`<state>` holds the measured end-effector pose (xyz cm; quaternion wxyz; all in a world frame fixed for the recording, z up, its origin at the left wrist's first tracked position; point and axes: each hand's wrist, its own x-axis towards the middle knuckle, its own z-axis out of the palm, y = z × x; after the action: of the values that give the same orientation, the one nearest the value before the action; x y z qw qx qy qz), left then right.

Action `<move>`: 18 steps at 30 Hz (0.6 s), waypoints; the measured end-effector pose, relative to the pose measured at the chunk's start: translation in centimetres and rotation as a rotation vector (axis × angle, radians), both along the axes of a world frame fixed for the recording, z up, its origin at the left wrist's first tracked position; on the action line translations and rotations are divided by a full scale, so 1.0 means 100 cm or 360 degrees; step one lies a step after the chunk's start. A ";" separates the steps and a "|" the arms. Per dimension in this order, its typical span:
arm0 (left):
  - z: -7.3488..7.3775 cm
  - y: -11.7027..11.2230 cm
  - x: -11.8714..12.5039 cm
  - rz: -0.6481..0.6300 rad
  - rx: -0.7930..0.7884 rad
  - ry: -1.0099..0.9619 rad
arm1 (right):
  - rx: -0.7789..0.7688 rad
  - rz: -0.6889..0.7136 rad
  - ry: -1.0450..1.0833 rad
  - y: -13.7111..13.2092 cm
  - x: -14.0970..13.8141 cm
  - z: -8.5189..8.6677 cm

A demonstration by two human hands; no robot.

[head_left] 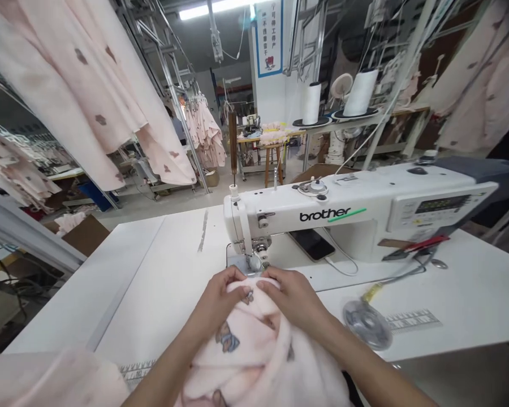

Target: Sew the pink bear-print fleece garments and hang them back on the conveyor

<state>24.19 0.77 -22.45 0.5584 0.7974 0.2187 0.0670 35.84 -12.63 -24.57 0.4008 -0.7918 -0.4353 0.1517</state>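
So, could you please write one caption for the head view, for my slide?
The left hand and right hand pinch pale pink printed fabric before a white Brother sewing machine.

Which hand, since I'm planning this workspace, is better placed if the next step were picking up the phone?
Probably the right hand: it pinches the fabric on the side nearer the phone. The left hand pinches it farther from the phone. Either would have to let go first.
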 end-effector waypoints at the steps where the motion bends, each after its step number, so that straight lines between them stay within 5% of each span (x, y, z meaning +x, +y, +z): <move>1: -0.008 0.006 0.009 0.0042 0.0271 0.0071 | -0.0111 -0.0051 -0.0104 0.008 0.005 -0.006; 4: -0.030 0.023 0.029 0.0104 0.0755 0.0270 | -0.0320 -0.0119 -0.0197 0.033 0.020 -0.024; 8: -0.046 0.036 0.038 0.0078 0.0782 0.0354 | -0.0476 -0.0138 -0.0199 0.057 0.033 -0.040; 18: -0.047 0.048 0.061 0.0178 0.0751 0.0501 | -0.0554 -0.0285 -0.0291 0.064 0.045 -0.045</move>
<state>30.34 5.55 -27.18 0.3121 0.8926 0.3247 0.0221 40.33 -6.20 -29.09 0.2289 -0.8950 -0.3649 0.1158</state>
